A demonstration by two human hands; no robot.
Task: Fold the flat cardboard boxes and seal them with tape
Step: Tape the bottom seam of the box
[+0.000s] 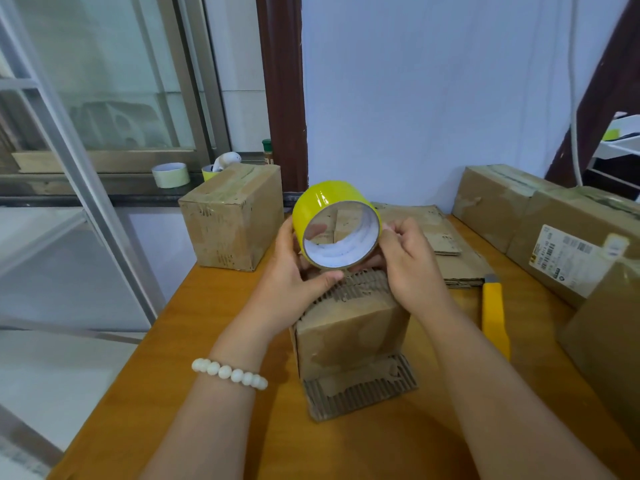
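Observation:
A yellow tape roll (323,199) is held up above a small folded cardboard box (349,334) that stands in the middle of the wooden table. My left hand (291,271) grips the roll's left and lower side. My right hand (410,261) pinches the roll's right edge with its fingertips. The box's near flap (360,389) lies flat on the table, with torn corrugated layers showing. Flat cardboard sheets (450,244) lie behind the box.
A taped box (232,216) stands at the table's far left corner. Larger boxes (554,237) line the right side. A yellow utility knife (495,317) lies right of the small box. Another tape roll (170,174) sits on the window ledge.

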